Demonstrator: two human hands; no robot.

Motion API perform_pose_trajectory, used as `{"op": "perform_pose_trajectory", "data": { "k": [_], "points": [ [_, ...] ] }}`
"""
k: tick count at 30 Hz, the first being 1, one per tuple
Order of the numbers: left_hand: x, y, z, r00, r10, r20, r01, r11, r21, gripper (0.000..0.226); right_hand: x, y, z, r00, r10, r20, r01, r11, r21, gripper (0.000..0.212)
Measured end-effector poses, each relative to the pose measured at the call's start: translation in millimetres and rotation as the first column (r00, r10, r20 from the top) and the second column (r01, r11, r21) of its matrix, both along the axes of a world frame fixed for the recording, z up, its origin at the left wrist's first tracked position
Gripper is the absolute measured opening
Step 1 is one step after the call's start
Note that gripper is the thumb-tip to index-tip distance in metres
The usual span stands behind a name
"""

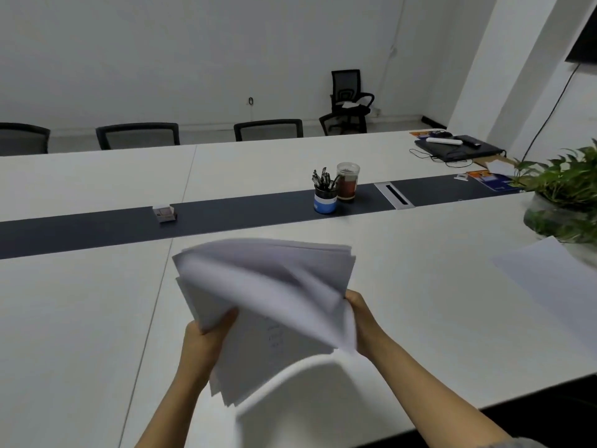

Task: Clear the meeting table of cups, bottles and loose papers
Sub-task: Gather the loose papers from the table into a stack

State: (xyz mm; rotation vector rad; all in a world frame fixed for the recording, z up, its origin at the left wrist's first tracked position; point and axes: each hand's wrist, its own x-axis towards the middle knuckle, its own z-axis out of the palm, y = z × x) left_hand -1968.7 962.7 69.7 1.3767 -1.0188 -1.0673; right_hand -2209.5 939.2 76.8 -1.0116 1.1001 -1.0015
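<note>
Above the near half of the meeting table [80,318], the left hand [206,341] and right hand [363,321] each pinch an edge of the fanned paper stack [258,286] — a loose grip could let the blurred top sheets slide out and scatter.

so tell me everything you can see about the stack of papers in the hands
The stack of papers is a thick sheaf of white sheets, blurred, its upper sheets fanned up and curling over. Faint marks like handwriting show on one exposed page. The left hand grips its left edge, the right hand its right edge, holding it over the white table.
</note>
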Motion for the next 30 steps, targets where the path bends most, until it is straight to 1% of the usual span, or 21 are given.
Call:
{"op": "perform_pose_trajectory", "data": {
  "k": [1,3,4,5,6,8,9,11,12,14,15,16,18,19,20,22,23,25,27,28,30],
  "points": [
    [-5,3,4,1.0,-0.004,-0.026,0.004,1.0,-0.003,0.013,3,0,0,1.0,-0.013,-0.008,0.012,0.999,-0.039,0.017],
    [-8,10,8,0.999,0.013,-0.051,-0.014,1.0,-0.023,0.012,8,3,-1,1.0,-0.024,0.009,0.024,0.998,-0.049,0.005],
    [-7,11,7,0.998,0.015,-0.062,-0.017,0.999,-0.03,0.012,9,3,-3,0.999,-0.028,0.021,0.029,0.998,-0.052,0.007],
    [-5,12,7,0.998,0.003,-0.065,-0.005,0.999,-0.038,0.017,9,4,-4,0.999,-0.015,0.038,0.017,0.998,-0.059,0.01],
    [-1,11,4,0.999,-0.013,-0.052,0.011,0.999,-0.041,0.029,8,4,-4,0.999,0.001,0.05,0.002,0.998,-0.062,0.015],
    [5,12,6,0.999,-0.048,-0.012,0.047,0.998,-0.051,0.052,10,5,0,0.998,0.053,0.024,-0.05,0.994,-0.102,0.029],
    [7,12,8,0.998,-0.066,0.012,0.067,0.996,-0.059,0.058,9,4,0,0.998,0.065,0.006,-0.064,0.992,-0.108,0.034],
    [15,12,12,0.994,-0.097,0.054,0.102,0.991,-0.092,0.067,10,2,4,0.998,0.062,-0.001,-0.062,0.992,-0.114,0.038],
    [20,10,13,0.99,-0.118,0.078,0.126,0.986,-0.106,0.082,10,1,4,0.998,0.059,-0.002,-0.059,0.991,-0.119,0.038],
    [28,6,13,0.979,-0.171,0.108,0.182,0.977,-0.107,0.123,10,0,2,0.998,0.061,-0.007,-0.062,0.99,-0.124,0.041],
    [30,5,14,0.975,-0.189,0.119,0.202,0.973,-0.113,0.128,10,0,2,0.998,0.065,-0.007,-0.066,0.991,-0.115,0.044],
    [31,5,14,0.968,-0.221,0.119,0.235,0.965,-0.116,0.118,11,0,1,0.997,0.071,-0.007,-0.071,0.992,-0.106,0.046],
    [31,7,17,0.956,-0.28,0.086,0.289,0.951,-0.11,0.071,13,1,1,0.997,0.083,-0.004,-0.083,0.993,-0.079,0.045],
    [28,8,18,0.962,-0.267,0.063,0.272,0.956,-0.111,0.051,15,1,0,0.997,0.081,-0.008,-0.082,0.994,-0.066,0.042],
    [27,8,17,0.973,-0.228,0.032,0.23,0.965,-0.123,0.044,17,2,-1,0.997,0.072,-0.015,-0.073,0.996,-0.056,0.038],
    [18,4,19,0.99,-0.138,-0.033,0.133,0.984,-0.117,0.044,21,4,0,0.999,0.031,-0.024,-0.032,0.998,-0.046,0.032],
    [13,3,21,0.993,-0.115,-0.039,0.11,0.988,-0.11,0.039,23,5,1,1.0,-0.005,-0.028,0.004,0.999,-0.044,0.029],
    [4,2,26,0.994,-0.097,-0.06,0.09,0.991,-0.103,0.021,25,8,4,0.997,-0.074,-0.028,0.073,0.996,-0.051,0.023],
    [-2,0,28,0.99,-0.105,-0.095,0.095,0.99,-0.105,0.011,21,12,8,0.99,-0.135,-0.03,0.133,0.989,-0.065,0.021],
    [-3,0,29,0.986,-0.126,-0.108,0.114,0.988,-0.108,0.009,18,15,10,0.987,-0.158,-0.038,0.156,0.985,-0.071,0.021],
    [-10,0,33,0.975,-0.18,-0.134,0.164,0.979,-0.125,0.022,4,22,15,0.981,-0.181,-0.071,0.174,0.98,-0.091,0.021]
  ]
}}
